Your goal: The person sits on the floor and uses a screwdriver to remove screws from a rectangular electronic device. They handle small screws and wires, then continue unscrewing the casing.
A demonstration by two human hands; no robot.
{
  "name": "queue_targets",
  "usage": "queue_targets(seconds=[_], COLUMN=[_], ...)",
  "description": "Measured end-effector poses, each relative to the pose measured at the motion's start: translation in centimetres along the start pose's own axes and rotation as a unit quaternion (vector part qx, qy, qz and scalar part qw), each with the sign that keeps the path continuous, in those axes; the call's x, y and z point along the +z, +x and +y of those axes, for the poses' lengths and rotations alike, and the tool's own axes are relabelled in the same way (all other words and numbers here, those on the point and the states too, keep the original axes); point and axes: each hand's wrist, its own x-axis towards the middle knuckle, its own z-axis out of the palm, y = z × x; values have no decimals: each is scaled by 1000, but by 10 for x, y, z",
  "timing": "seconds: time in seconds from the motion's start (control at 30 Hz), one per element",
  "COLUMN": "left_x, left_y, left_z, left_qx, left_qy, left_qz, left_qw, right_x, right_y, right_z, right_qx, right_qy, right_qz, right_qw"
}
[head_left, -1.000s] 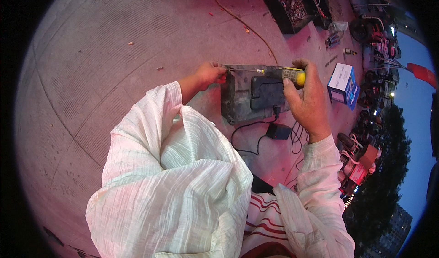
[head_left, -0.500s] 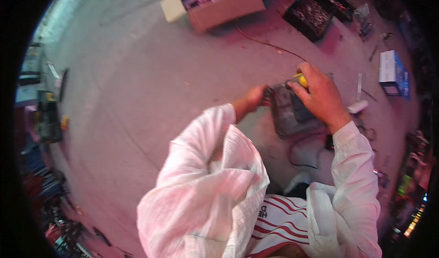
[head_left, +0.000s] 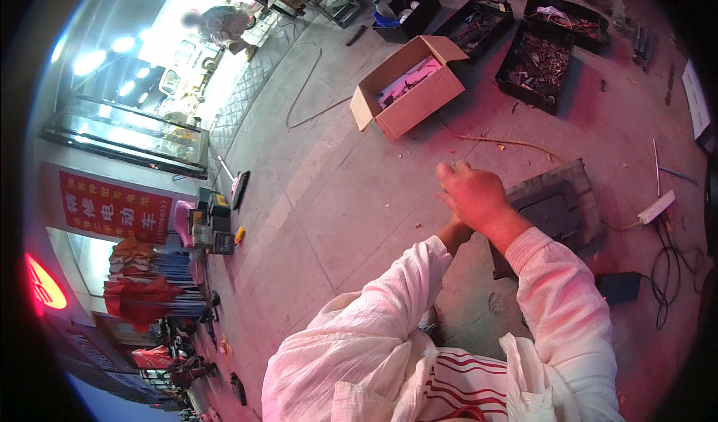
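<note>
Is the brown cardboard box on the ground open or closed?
Open. The cardboard box has its flaps folded outward, and long items inside show through the top; what they are is too small to tell.

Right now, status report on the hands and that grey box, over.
Right hand at grey box's left edge, grip unclear. Left hand mostly hidden beneath it. Cables lie right of box.

An open cardboard box [head_left: 407, 89] lies on the pavement near black trays of metal parts [head_left: 540, 64].
</note>
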Motion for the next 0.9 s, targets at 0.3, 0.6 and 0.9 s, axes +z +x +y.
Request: queue_targets(seconds=[0.3,0.6,0.9], left_x=[14,30,33], left_y=[-5,-18,-30], left_z=[-17,-25,-21], left_qx=[1,-10,-4], left_qy=[2,11,13], left_qz=[59,86,97], left_qw=[998,996,995], right_x=[1,3,2], right_y=[-2,-1,-4], right_z=[19,38,35], right_qx=[-108,-116,-63], right_qy=[36,85,34], right_qz=[49,102,129], right_qw=[992,984,989])
